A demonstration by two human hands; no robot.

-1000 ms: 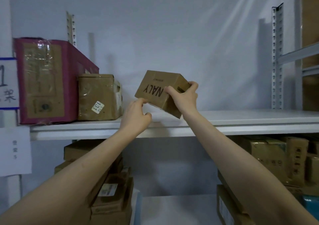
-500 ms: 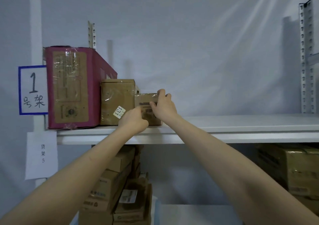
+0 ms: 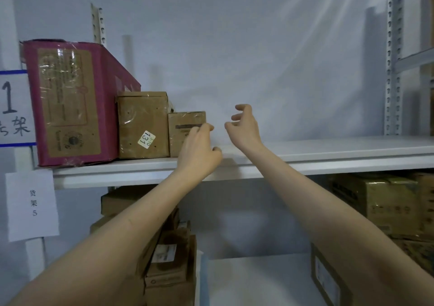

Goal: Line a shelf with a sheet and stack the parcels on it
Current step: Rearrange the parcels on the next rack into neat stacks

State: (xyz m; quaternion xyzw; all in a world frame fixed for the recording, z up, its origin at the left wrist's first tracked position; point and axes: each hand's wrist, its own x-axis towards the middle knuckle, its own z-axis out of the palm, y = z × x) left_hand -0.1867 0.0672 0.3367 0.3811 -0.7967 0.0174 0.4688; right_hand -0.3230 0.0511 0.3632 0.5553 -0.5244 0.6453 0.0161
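Three parcels stand in a row at the left of the white shelf (image 3: 328, 152): a tall pink box (image 3: 70, 104), a taped brown box with a "131" sticker (image 3: 143, 125), and a small brown box (image 3: 185, 127) beside it. My left hand (image 3: 199, 150) hovers in front of the small box's right edge, its fingers loosely bent and holding nothing. To the right of that box, my right hand (image 3: 244, 125) is raised with loosely curled fingers, apart from it. A pale sheet hangs behind the shelf.
Slotted metal uprights (image 3: 393, 59) stand at the right and back left. Paper labels (image 3: 14, 108) hang on the left post. Below the shelf, cardboard boxes are stacked at the left (image 3: 169, 258) and right (image 3: 380, 207).
The small brown box went from my two hands in the air to the shelf beside the "131" box. Both hands have let go and drawn back from it.
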